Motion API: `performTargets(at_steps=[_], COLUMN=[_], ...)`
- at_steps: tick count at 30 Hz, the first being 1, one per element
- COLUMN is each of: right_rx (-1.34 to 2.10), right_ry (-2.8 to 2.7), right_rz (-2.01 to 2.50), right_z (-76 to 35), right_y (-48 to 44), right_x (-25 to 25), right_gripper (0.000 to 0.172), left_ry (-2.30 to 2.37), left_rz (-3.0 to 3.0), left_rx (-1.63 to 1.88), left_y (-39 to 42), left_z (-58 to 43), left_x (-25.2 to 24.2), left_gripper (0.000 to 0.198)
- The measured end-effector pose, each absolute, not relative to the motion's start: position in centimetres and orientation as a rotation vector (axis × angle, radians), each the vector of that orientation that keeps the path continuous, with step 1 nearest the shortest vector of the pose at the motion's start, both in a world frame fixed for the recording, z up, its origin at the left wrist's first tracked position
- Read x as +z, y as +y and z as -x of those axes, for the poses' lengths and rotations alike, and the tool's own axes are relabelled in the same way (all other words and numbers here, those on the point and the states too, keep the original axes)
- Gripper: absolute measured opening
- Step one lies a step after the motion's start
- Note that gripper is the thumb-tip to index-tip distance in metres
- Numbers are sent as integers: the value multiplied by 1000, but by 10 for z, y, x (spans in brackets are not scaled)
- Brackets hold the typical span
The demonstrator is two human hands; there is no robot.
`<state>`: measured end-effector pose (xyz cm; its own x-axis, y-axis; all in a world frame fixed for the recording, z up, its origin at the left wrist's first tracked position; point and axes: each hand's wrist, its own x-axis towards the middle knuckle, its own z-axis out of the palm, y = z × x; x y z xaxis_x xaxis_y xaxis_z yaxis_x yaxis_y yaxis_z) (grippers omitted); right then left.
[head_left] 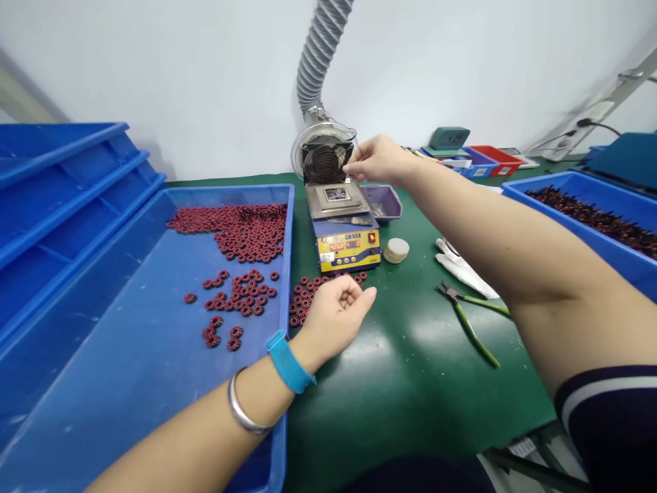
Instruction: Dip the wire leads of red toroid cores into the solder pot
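Note:
My right hand (377, 159) is raised over the back of a solder pot (349, 236), beside the round-grilled fan (327, 163). Its fingertips are pinched together; whatever is between them is too small to make out. Below them, shiny metal shows in the pot's square opening (337, 194). My left hand (336, 315) is closed, fingers curled and thumb forward, in front of the pot. The inside of its grip is hidden. Small red-and-black toothed rings (302, 301) lie on the green table by the left hand, partly covered by it.
On the left, a large blue tray (205, 383) holds many similar rings (246, 229), with stacked blue trays (61, 185) beyond. Green-handled cutters (469, 322), a white glove (465, 270) and a round pale pad (396, 250) lie rightward. A purple bin (389, 203) adjoins the pot.

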<state>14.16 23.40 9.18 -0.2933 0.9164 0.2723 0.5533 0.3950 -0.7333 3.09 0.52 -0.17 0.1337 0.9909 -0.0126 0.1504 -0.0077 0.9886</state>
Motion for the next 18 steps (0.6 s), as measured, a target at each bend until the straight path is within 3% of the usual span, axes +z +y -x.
performTargets(at_steps=[9,18], right_rx=[141,-36], right_ry=[-2321,-2416], right_rz=[1312,1408], right_z=[-105,-96], right_y=[257,250], right_x=[87,79], right_gripper=[8,8], left_ry=[1195,1211], left_rz=[-1377,-1438], left_rx=[991,918], left_y=[7,6], left_z=[-30,-29], left_x=[-1,-3], left_gripper=[29,28])
